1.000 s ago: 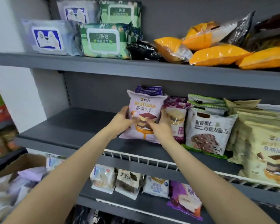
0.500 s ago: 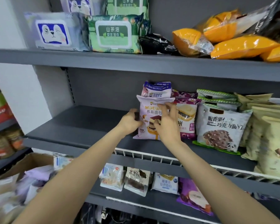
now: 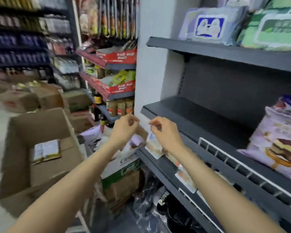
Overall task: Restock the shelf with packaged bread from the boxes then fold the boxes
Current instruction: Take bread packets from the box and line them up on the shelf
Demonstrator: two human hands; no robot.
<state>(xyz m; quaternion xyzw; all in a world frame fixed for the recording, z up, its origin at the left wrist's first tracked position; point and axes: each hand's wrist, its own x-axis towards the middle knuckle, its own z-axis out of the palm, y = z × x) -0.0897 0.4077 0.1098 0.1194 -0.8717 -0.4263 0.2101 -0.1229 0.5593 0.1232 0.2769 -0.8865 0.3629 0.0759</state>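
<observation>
Step in hand: return to open brown cardboard box (image 3: 40, 148) for more bread. Left hand (image 3: 124, 128) and right hand (image 3: 165, 132) loosely curled, nothing held. Next: a purple bread packet (image 3: 92, 135) to be gripped.

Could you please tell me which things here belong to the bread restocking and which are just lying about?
Job: purple bread bag on the grey shelf; open cardboard box; box of bread packets; both empty hands.
Not the job: wet-wipe packs; red trays; jars.
</observation>
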